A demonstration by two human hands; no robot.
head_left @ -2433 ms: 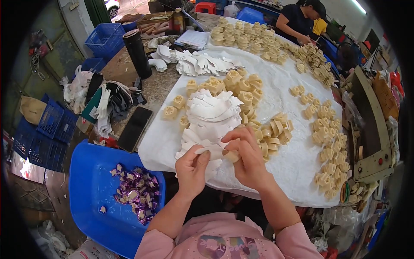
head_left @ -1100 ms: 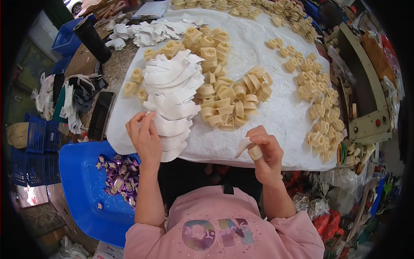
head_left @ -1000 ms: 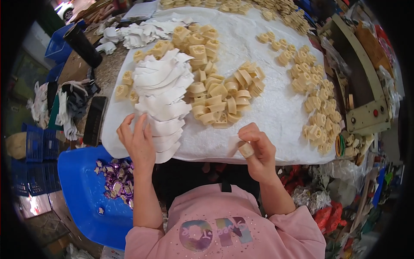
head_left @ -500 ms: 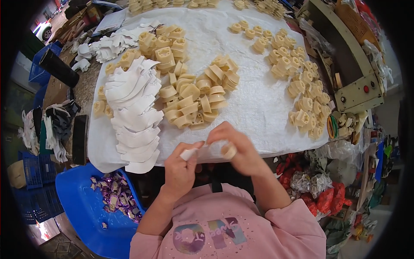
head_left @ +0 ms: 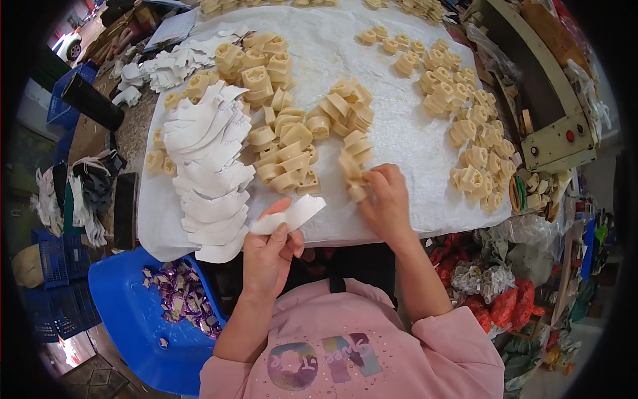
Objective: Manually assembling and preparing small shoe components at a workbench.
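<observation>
My left hand (head_left: 269, 249) pinches a curved white strip (head_left: 299, 214) between thumb and fingers, near the table's front edge. My right hand (head_left: 387, 203) is farther forward at the near side of a pile of cream blocks (head_left: 289, 149), which look like shoe heels. Its fingers are closed on a cream heel block (head_left: 351, 174), smeared by motion. Whether that block touches the pile cannot be made out. Left of the pile lies an overlapping row of white curved pieces (head_left: 212, 176), close to my left hand.
More cream blocks (head_left: 475, 133) spread along the right side of the white-covered table (head_left: 399, 143). A blue bin (head_left: 126, 319) with purple wrapped pieces stands at lower left. A metal machine (head_left: 558, 143) is at the right, above red plastic bags (head_left: 503, 307). A black cylinder (head_left: 93, 101) stands far left.
My hands have moved apart. My right hand went forward to the pile's near side with a cream block. My left hand turned, and the white strip now shows at length.
</observation>
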